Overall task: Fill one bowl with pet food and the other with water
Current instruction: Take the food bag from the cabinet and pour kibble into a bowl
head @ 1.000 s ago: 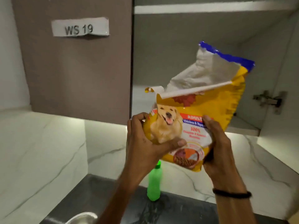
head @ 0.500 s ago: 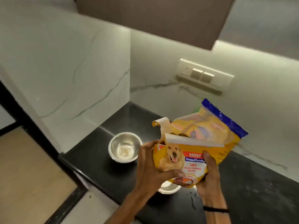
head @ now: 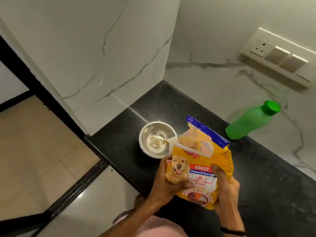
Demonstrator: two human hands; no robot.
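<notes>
A person is holding a bag of pet food point(head: 201, 170) with both hands over a black counter point(head: 273, 185). The bag is yellow with a blue strip on top. It is showing a happy dog and the word "ADULT". The top of the bag is standing torn open, and a loose white flap is sticking out toward the left.

The left hand point(head: 166, 185) is gripping the left edge of the bag. Its fingers are curling round the side, and its thumb is lying across the front, under the dog picture. The right hand point(head: 225, 189) is gripping the right side. Its thumb is pressing on the front and its fingers are going behind the bag. A dark band point(head: 232, 233) is sitting on the right wrist.

A shiny metal bowl point(head: 157, 139) is sitting on the counter, just beside the bag on the left. The torn corner of the bag is hanging over the rim of the bowl. A small brownish spot is showing in the bottom of the bowl, but I cannot tell what it is.

A green bottle point(head: 249, 124) with its green cap on is standing at the back of the counter, by the white wall point(head: 102, 48), well apart from the bowl. A plug and switch panel point(head: 280, 57) is sitting on the wall above it.
</notes>
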